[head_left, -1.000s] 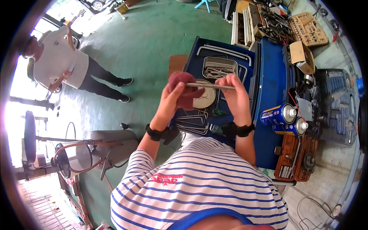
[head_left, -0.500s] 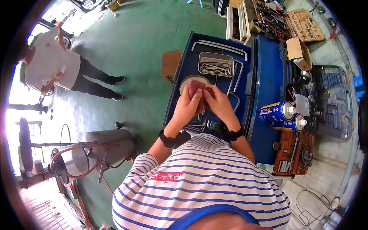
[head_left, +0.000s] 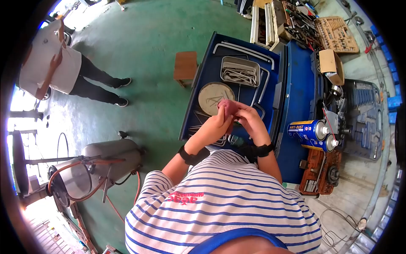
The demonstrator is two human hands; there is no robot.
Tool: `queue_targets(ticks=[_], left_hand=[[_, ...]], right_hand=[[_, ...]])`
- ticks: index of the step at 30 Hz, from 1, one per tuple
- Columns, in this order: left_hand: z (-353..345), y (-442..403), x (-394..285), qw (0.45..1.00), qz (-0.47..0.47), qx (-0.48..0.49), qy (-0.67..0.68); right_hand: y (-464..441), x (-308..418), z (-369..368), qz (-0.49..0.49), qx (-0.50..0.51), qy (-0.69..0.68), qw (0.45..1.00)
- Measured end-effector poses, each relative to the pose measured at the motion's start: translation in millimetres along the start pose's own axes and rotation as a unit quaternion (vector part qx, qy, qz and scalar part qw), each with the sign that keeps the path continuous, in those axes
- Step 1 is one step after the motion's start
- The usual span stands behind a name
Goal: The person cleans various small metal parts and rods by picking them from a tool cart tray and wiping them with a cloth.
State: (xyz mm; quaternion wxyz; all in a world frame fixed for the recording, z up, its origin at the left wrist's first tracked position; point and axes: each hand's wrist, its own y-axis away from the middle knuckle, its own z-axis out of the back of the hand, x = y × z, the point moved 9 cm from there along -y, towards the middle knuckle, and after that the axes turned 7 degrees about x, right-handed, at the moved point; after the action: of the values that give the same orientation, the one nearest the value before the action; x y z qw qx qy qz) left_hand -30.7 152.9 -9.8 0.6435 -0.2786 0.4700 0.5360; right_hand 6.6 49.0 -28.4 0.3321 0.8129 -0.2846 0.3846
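A dark red cloth is bunched up between my two hands over the open blue drawer. My left hand pinches the cloth from the left, thumb on top. From the right, my right hand has its fingers closed on the same cloth. Whether the metal rod is inside the cloth cannot be seen. Just beyond my hands lies a round dish with thin pieces in it. Behind it sits a metal tray of hex keys, with long bent hex keys along the drawer's far side.
Two blue spray cans stand right of the drawer, near an orange socket case. A cardboard box is further back. A brown stool stands beyond the drawer's left edge. At left are a grey tank and a standing person.
My hands have come together and lower, and the cloth is now bunched between them. The rod that spanned them is out of sight. The other person appears further left, with the arms moved.
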Motion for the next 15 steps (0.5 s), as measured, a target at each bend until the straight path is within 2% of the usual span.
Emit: queue_targets(ticks=[4, 6, 8, 12, 15], left_hand=[[-5.8, -0.6, 0.2, 0.998, -0.026, 0.008, -0.056], [-3.5, -0.2, 4.4, 0.999, -0.029, 0.008, -0.039], [1.1, 1.0, 6.3, 0.999, -0.032, 0.007, -0.02], [11.6, 11.9, 9.3, 0.997, -0.015, 0.043, -0.055], [23.9, 21.9, 24.2, 0.996, -0.014, 0.062, -0.066]], right_hand=[[-6.7, -6.3, 15.7, 0.016, -0.02, -0.025, 0.999], [-10.0, -9.1, 17.2, 0.015, -0.029, -0.023, 0.999], [-14.7, -21.6, 24.3, -0.013, -0.06, -0.06, 0.996], [-24.4, -39.2, 30.3, -0.03, -0.08, -0.052, 0.995], [-30.1, -42.6, 38.4, -0.061, -0.134, -0.044, 0.988]])
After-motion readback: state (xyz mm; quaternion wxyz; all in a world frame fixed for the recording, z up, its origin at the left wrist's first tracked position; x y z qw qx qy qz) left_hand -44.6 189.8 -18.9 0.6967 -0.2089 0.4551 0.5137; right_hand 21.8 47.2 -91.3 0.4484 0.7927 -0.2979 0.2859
